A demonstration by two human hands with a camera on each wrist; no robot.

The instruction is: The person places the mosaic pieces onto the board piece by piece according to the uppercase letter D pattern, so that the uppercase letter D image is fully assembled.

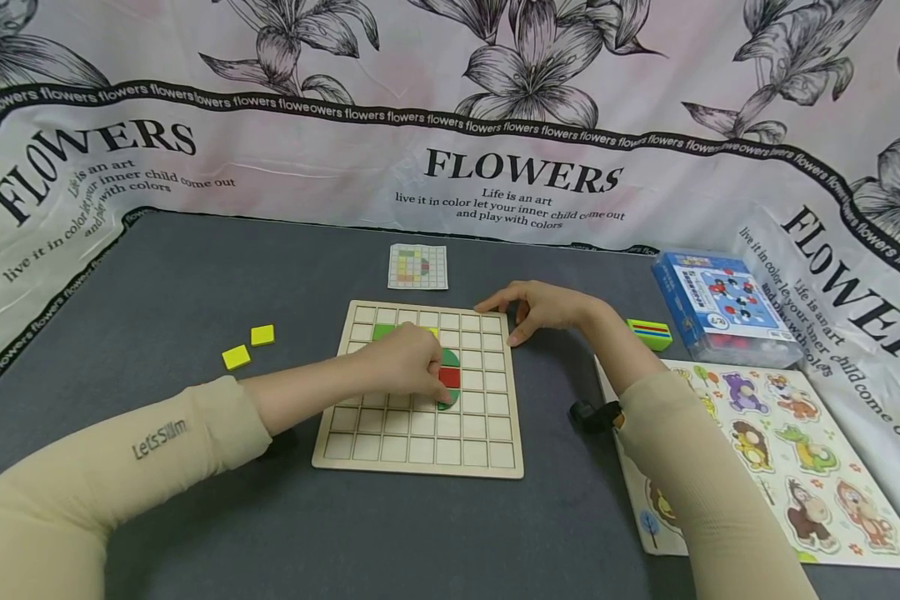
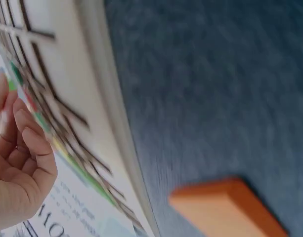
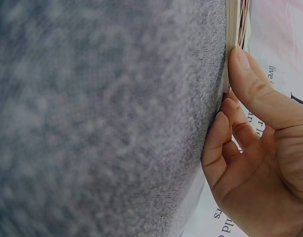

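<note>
My left hand (image 1: 401, 362) lies over the wooden grid board (image 1: 498, 454), its fingertips pinching at a green rounded piece (image 1: 447, 401) low in a short column. Above that piece, a red square (image 1: 448, 378) and another green rounded piece (image 1: 451, 358) sit in the grid. A green piece (image 1: 383, 332) shows in an upper row, while my hand hides part of the pattern. At the board's upper right corner, my right hand (image 1: 547, 307) grips the edge, with the thumb (image 3: 242, 74) pressed against its side.
Two yellow squares (image 1: 249, 347) lie left of the board. Beyond it is a card (image 1: 417, 267) with a coloured grid. An orange block (image 2: 225, 205) shows beside the board. To the right are striped blocks (image 1: 649, 335), a blue box (image 1: 727, 304) and an animal puzzle (image 1: 776, 433).
</note>
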